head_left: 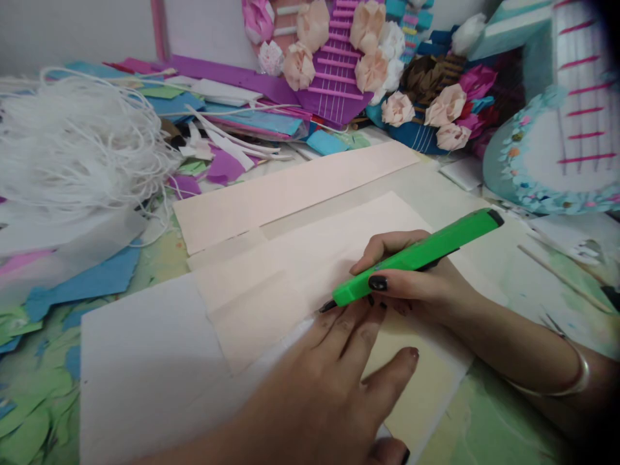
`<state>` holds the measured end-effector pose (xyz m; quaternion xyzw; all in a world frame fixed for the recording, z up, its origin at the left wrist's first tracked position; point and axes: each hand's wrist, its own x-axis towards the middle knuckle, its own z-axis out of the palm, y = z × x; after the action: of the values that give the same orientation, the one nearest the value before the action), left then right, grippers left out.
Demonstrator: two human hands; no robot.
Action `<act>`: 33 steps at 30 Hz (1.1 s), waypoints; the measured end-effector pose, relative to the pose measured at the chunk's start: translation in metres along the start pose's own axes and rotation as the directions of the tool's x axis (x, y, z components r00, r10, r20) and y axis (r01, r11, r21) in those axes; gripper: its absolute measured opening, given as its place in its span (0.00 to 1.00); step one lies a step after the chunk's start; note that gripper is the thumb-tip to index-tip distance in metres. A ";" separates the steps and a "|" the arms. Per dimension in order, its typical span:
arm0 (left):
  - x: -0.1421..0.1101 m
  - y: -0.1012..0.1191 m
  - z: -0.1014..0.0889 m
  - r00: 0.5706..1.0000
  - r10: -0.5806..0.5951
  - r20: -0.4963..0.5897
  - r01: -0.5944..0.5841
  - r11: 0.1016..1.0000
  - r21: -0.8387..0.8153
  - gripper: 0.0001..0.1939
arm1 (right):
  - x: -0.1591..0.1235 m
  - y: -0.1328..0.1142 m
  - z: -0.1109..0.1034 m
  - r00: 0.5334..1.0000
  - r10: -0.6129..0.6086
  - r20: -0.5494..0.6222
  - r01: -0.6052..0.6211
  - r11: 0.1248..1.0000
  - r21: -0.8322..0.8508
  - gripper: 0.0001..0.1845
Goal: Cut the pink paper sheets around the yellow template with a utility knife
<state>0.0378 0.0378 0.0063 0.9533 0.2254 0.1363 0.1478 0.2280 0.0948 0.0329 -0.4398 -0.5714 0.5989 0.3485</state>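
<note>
Two hands of ours are meeting over layered paper on the tabletop. Nearest, our left hand is lying palm down with its grip open, fingers stretching onto the pale peach sheet. Under it, a white sheet is showing to the left and a cream-yellow sheet to the right. Just beyond, our right hand is closing its grip around the green pen-shaped tool, whose dark tip is pointing down at the peach sheet's near edge, beside our left fingers. Farther off, a long peach strip is lying slantwise, while tangled white cord is heaping up at the left. At the far side, paper flowers are crowding together, and a pale blue decorated piece with pink bars is leaning at the right.
</note>
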 end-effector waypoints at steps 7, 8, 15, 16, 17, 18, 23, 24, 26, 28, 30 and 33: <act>-0.001 0.001 0.001 1.000 0.007 0.002 -0.007 0.999 0.042 0.37 | 0.000 0.000 0.001 1.000 0.007 0.001 -0.007 1.000 0.010 0.08; -0.001 0.001 0.000 1.000 0.007 0.003 -0.007 0.999 0.042 0.37 | 0.000 0.000 0.001 1.000 0.008 0.002 -0.008 1.000 0.015 0.08; 0.000 0.001 -0.002 1.000 0.007 0.010 -0.007 1.000 0.029 0.36 | 0.000 0.000 -0.001 1.000 0.001 0.024 0.000 1.000 -0.014 0.09; 0.000 0.001 -0.002 1.000 0.006 0.010 -0.006 1.000 0.028 0.36 | 0.000 0.000 -0.001 1.000 0.001 0.020 -0.001 1.000 -0.019 0.09; 0.000 0.001 -0.001 1.000 0.006 0.008 -0.006 1.000 0.027 0.36 | 0.000 0.000 0.000 1.000 0.002 0.015 -0.002 1.000 -0.023 0.09; -0.001 0.001 -0.001 1.000 0.005 0.007 -0.005 1.000 0.029 0.36 | 0.000 -0.001 0.000 1.000 0.007 0.011 -0.007 1.000 -0.026 0.09; -0.002 0.002 -0.001 1.000 0.009 -0.001 -0.009 0.999 0.033 0.37 | -0.001 -0.007 0.003 0.998 0.052 -0.022 -0.052 0.998 -0.024 0.08; -0.002 0.002 -0.001 1.000 0.007 0.001 -0.007 0.999 0.032 0.37 | -0.001 -0.009 0.004 0.998 0.058 -0.025 -0.059 0.998 -0.027 0.08; -0.001 0.002 -0.002 1.000 0.005 0.009 -0.005 1.000 0.029 0.36 | -0.002 -0.011 0.004 0.997 0.066 -0.027 -0.067 0.997 -0.037 0.08; 0.000 0.001 -0.002 1.000 0.006 0.007 -0.006 1.000 0.026 0.36 | -0.002 -0.012 0.005 0.997 0.071 -0.029 -0.072 0.996 -0.044 0.08; 0.000 0.000 -0.002 1.000 0.009 0.003 -0.009 1.000 0.025 0.36 | -0.002 -0.012 0.005 0.997 0.073 -0.035 -0.075 0.996 -0.050 0.07; -0.001 0.000 -0.001 1.000 0.007 -0.002 -0.007 1.000 0.028 0.36 | -0.001 -0.013 0.004 0.999 0.047 -0.028 -0.049 0.997 -0.059 0.06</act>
<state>0.0367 0.0374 0.0076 0.9559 0.2240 0.1349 0.1338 0.2233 0.0934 0.0456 -0.4713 -0.5736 0.5839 0.3283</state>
